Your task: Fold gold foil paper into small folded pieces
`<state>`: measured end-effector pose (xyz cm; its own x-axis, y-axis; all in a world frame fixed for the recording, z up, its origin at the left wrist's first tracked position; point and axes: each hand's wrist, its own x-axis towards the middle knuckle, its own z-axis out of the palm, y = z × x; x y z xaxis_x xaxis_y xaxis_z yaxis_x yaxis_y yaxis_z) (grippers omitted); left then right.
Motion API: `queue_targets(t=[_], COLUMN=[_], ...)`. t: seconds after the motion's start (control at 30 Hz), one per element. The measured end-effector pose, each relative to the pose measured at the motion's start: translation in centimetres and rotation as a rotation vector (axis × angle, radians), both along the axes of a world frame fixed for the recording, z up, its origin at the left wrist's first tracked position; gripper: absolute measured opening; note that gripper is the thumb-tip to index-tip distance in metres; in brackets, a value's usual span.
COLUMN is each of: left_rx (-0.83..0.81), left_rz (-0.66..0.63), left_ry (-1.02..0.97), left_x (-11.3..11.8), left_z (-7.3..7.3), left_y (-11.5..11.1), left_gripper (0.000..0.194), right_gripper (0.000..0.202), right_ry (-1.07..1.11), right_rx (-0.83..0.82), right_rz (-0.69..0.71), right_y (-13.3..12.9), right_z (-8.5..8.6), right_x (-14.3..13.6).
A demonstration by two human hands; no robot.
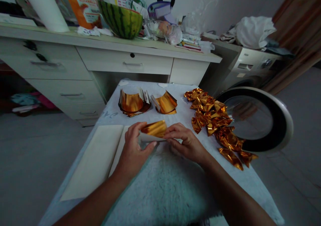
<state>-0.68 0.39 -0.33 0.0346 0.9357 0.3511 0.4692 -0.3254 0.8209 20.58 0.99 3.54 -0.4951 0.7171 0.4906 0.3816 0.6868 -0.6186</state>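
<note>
Between my two hands is a sheet of gold foil paper (155,129), curled, with a pale underside along its near edge. My left hand (134,149) grips its left end, fingers behind and thumb in front. At the right end, the fingertips of my right hand (184,139) pinch the paper. Just beyond my hands stand two curved stacks of gold foil sheets, a left stack (131,102) and a smaller right stack (165,102). Off to the right lies a pile of folded gold foil pieces (210,114), shaped like ingots or bows.
An open blank book or folded paper (96,155) lies at the left of the cloth-covered table (160,186). A washing machine's open round door (281,125) stands by the right edge. Behind, a white counter (150,60) carries a cut watermelon (122,20) and plastic bags.
</note>
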Motion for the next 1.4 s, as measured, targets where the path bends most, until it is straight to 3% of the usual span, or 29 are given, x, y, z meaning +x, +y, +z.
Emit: queue_targets(t=[0.07,0.13,0.3,0.37,0.5,0.67,0.73,0.87,1.03,1.17,1.27,1.4], left_rx=[-0.012,-0.035,-0.092,-0.121,-0.196,-0.330,-0.319,-0.246,-0.239,-0.222,-0.132,-0.015], left_rz=[-0.070,-0.130,-0.228,-0.269,-0.295,-0.184,-0.112,-0.001,0.061,0.122,0.166,0.042], left_ry=[-0.002,-0.018,-0.096,-0.138,-0.235,-0.496,-0.586,-0.622,-0.569,-0.350,-0.073,0.126], left_x=[-0.3,-0.4,-0.3,-0.2,-0.3,-0.3,-0.2,-0.2,-0.5,-0.6,-0.6,-0.5], left_z=[0.1,0.2,0.9,1.2,1.3,1.5,1.6,1.6,0.7,0.0,0.1,0.6], left_y=[0.1,0.2,-0.1,-0.2,-0.5,-0.7,-0.5,0.0,0.4,0.5,0.4,0.0], left_gripper=[0.020,0.004,0.008,0.007,0.003,0.015,0.019,0.025,0.045,0.052,0.050,0.033], right_gripper=[0.018,0.022,0.059,0.065,0.050,0.012,0.004,0.009,0.043,0.030,0.025,0.016], right_ry=[0.024,0.020,-0.136,-0.187,-0.209,-0.150,-0.097,0.113,0.415,0.506,0.507,0.509], right_rx=[-0.009,-0.012,-0.024,-0.018,-0.005,-0.093,-0.228,-0.608,-0.850,-0.885,-0.870,-0.936], right_rz=[0.021,-0.002,-0.164,-0.210,-0.252,-0.209,-0.169,-0.131,-0.044,-0.001,-0.067,-0.141], right_y=[-0.1,0.0,0.4,0.6,1.0,0.9,0.6,0.0,-0.4,-0.3,-0.2,-0.2], right_z=[-0.3,-0.7,-2.4,-3.2,-4.1,-3.3,-3.0,-2.6,-2.1,-1.8,-1.5,-1.3], right_x=[0.0,0.1,0.7,0.9,0.9,0.7,0.6,0.3,0.3,0.5,0.8,1.2])
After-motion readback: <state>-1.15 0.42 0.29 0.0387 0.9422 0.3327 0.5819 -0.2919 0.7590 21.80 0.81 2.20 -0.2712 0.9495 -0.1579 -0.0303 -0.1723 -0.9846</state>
